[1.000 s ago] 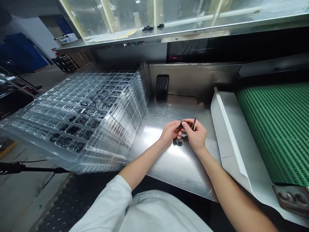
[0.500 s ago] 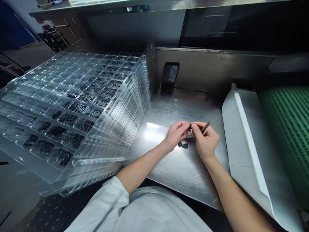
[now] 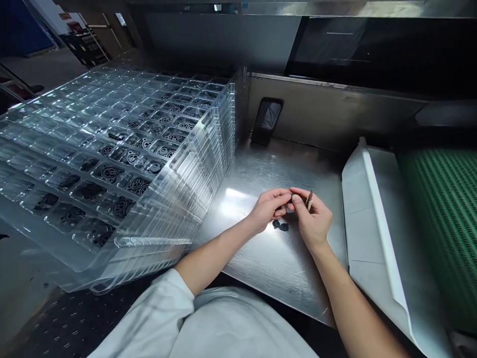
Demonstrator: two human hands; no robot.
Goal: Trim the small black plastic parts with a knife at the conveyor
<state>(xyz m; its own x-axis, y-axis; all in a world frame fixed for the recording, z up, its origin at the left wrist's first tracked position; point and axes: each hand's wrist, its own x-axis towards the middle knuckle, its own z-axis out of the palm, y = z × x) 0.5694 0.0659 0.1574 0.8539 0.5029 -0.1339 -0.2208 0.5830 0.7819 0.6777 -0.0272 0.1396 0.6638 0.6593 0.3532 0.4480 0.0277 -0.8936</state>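
Observation:
My left hand (image 3: 269,208) and my right hand (image 3: 315,219) meet fingertip to fingertip above a metal work surface (image 3: 268,268). Pinched between them is a small dark part (image 3: 292,197), mostly covered by the fingers. A thin, pointed, brownish tool (image 3: 309,201) is tucked in my right hand, its tip sticking up past the index finger; its exact kind does not show. Just below the hands, small black moulded parts (image 3: 280,225) lie on the metal.
A tall stack of clear plastic trays (image 3: 179,189) stands on the left, with black ring-patterned parts in many pockets. A phone (image 3: 266,121) leans against the back wall. On the right are a white raised guard (image 3: 372,219) and a green ribbed belt (image 3: 447,214).
My view has shifted slightly. Both hands stay together on the small part; the pointed tool in my right hand has turned more upright.

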